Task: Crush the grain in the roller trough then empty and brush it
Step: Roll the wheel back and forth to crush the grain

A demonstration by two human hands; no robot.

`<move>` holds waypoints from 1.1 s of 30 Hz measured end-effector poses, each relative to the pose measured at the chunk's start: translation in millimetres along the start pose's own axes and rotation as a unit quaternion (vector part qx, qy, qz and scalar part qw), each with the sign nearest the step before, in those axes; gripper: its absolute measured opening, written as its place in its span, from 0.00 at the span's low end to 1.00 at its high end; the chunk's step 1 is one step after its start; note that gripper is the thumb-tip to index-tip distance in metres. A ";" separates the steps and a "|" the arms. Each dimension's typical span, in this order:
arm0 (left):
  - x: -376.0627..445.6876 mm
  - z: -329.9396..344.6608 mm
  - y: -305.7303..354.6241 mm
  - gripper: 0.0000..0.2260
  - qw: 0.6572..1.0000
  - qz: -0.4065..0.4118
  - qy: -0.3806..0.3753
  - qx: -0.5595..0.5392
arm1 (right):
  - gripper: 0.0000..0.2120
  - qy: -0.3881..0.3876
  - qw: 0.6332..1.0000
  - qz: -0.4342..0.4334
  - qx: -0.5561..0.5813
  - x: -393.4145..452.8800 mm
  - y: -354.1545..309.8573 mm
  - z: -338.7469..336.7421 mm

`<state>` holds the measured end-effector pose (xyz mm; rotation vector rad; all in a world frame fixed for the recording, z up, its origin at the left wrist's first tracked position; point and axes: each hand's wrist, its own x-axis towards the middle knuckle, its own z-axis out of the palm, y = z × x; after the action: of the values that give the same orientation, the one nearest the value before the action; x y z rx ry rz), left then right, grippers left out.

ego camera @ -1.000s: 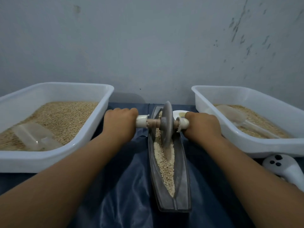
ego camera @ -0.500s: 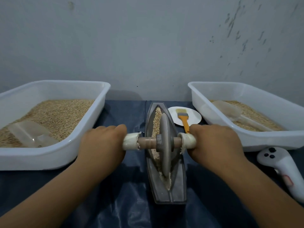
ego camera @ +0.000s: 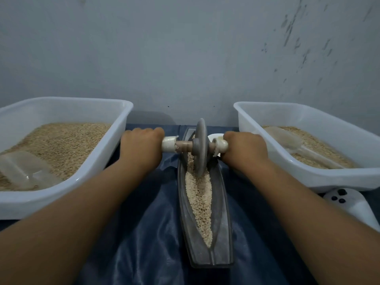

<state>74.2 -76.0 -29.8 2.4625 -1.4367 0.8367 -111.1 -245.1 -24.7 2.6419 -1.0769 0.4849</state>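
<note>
A grey boat-shaped roller trough [ego camera: 224, 227] lies lengthwise on the dark blue cloth, with pale crushed grain [ego camera: 200, 200] along its groove. The grey roller wheel [ego camera: 200, 147] stands upright in the far end of the trough. My left hand [ego camera: 140, 149] grips the left end of the roller's axle handle, wrapped in white. My right hand [ego camera: 243, 149] grips the right end. Both arms are stretched forward. The small white plate [ego camera: 211, 137] behind the wheel is mostly hidden, and the brush on it cannot be seen.
A white tub [ego camera: 115, 149] of grain with a clear scoop [ego camera: 22, 169] stands on the left. A second white tub [ego camera: 287, 167] with grain and a clear scoop [ego camera: 287, 140] stands on the right. A white controller [ego camera: 353, 204] lies by the right tub. A grey wall is close behind.
Half a second ago the wheel was at the near end of the trough; both hands have pushed it to the far end, uncovering the grain in the near half.
</note>
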 end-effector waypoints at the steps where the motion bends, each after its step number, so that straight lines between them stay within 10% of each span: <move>1: -5.4 -3.1 1.5 0.07 1.000 0.000 -0.005 0.001 | 0.10 0.006 1.000 -0.006 0.009 -6.4 -0.8 -1.2; 7: -67.1 -29.6 3.5 0.10 0.999 -0.005 -0.028 -0.020 | 0.08 0.027 0.998 -0.040 -0.039 -65.0 -9.7 -36.5; 11: -107.0 -48.6 0.0 0.17 0.998 0.024 0.009 -0.062 | 0.25 0.150 0.981 -0.096 -0.072 -106.8 -12.7 -60.1; 24: -14.6 -11.0 1.4 0.10 1.000 0.018 0.003 -0.007 | 0.07 -0.040 0.999 0.016 0.024 -19.4 -1.5 -7.6; 33: -5.4 -1.2 0.0 0.11 1.000 0.016 0.004 0.010 | 0.09 0.020 1.000 0.002 0.019 -7.8 0.1 6.9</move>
<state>71.6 -71.5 -31.7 2.4541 -1.4757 0.8698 -115.0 -242.7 -34.0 2.6520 -1.0714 0.5621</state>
